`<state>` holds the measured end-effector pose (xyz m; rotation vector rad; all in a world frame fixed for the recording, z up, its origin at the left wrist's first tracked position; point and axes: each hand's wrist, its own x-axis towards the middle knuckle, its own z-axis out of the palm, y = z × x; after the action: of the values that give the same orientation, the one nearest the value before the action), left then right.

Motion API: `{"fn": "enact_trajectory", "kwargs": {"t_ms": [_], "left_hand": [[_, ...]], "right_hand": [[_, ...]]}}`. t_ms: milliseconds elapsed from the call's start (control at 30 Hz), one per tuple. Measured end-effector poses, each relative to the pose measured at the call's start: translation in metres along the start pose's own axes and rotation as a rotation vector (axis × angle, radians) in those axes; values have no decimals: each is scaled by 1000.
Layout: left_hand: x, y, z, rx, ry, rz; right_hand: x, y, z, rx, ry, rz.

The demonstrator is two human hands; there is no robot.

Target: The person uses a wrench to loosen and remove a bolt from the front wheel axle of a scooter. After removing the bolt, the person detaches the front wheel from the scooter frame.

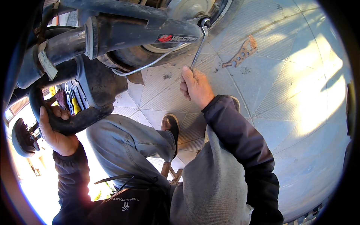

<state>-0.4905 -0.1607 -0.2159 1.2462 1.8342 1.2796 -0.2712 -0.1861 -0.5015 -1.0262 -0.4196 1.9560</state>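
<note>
My right hand [197, 87] is closed around the lower end of a metal wrench [199, 48]. The wrench's upper end sits on the axle nut [205, 22] at the tip of a thick black fork arm [123, 33], beside a wheel [189, 9]. At the left, my left hand [58, 133] wraps its fingers round a black curved bar [80, 119] that belongs to the same vehicle. Inside that bar's loop, yellow-handled tools [76, 106] and a perforated metal strip [68, 95] show.
A rusty flat metal piece with holes [242, 53] lies on the tiled floor [277, 93] to the right. A grey cable [150, 64] hangs below the fork arm. A black round-ended part [24, 138] juts out at far left. My legs [127, 135] flank a wooden stool [167, 169].
</note>
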Motion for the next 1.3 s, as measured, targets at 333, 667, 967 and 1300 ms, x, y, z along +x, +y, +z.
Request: {"fn": "enact_trajectory", "kwargs": {"t_ms": [333, 667, 967, 1300], "left_hand": [[-1, 3, 4, 42, -29, 23], [0, 2, 1, -3, -37, 3], [0, 3, 5, 4, -40, 37], [0, 1, -1, -20, -49, -1]], "right_hand": [[6, 25, -6, -482, 416, -453], [-7, 38, -78, -550, 931, -425], [0, 6, -158, -691, 1215, -243], [34, -24, -135, -922, 1216, 40]]}}
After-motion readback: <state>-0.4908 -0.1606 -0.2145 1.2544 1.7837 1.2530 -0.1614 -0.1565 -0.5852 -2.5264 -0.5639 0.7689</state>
